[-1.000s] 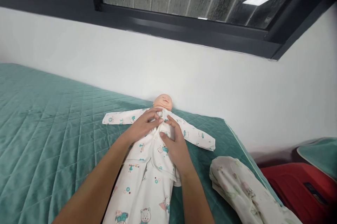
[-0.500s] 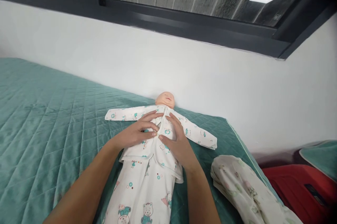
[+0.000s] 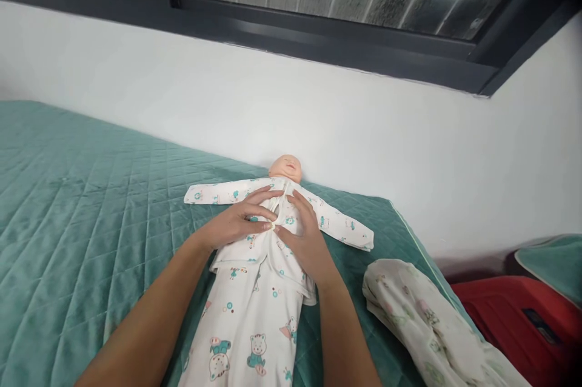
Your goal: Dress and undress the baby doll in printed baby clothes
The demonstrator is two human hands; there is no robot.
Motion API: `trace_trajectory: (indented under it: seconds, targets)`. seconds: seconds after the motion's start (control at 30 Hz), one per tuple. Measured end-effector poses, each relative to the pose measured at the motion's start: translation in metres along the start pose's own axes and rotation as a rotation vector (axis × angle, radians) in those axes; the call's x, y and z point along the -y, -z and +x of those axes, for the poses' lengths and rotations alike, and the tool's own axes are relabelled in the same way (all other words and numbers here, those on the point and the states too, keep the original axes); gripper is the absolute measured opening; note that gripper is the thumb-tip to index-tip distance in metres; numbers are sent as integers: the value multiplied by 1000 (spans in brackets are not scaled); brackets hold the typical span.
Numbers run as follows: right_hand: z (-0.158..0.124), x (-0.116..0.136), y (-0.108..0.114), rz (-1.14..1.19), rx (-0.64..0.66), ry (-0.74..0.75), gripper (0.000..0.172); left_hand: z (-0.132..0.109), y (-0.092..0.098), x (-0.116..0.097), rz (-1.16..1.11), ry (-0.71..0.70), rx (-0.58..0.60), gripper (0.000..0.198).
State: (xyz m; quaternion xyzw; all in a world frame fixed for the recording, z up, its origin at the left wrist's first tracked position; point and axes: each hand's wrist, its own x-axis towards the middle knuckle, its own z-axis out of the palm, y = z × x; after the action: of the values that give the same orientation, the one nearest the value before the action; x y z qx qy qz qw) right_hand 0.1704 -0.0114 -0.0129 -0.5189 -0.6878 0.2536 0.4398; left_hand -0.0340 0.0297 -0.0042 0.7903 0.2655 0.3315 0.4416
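A baby doll (image 3: pixel 285 167) lies face up on a teal quilted bed (image 3: pixel 82 205), dressed in a white printed top (image 3: pixel 336 228) and matching trousers (image 3: pixel 248 338). Its sleeves are spread out to both sides. My left hand (image 3: pixel 236 224) and my right hand (image 3: pixel 305 236) rest on the doll's chest, thumbs and forefingers pinched together on the top's front opening at a small button. The other fingers are spread over the cloth.
A second folded printed garment (image 3: pixel 418 320) lies on the bed's right corner. A red case (image 3: pixel 518 326) and a teal cushion (image 3: pixel 552 265) sit beyond the bed's right edge. A white wall (image 3: pixel 318 108) and a dark window frame (image 3: pixel 318 41) stand behind the doll's head.
Both hands have slid from the collar a little down the chest along the front opening. The view shifted slightly upward.
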Motion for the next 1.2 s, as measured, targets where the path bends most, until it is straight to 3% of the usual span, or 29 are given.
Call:
trace_trajectory:
  seconds: [0.43, 1.2]
  targets:
    - [0, -9, 3, 63, 50, 44, 62, 0, 1, -4, -64, 37, 11, 19]
    - [3, -5, -6, 74, -56, 58, 49, 1, -2, 1, -12, 26, -24, 23]
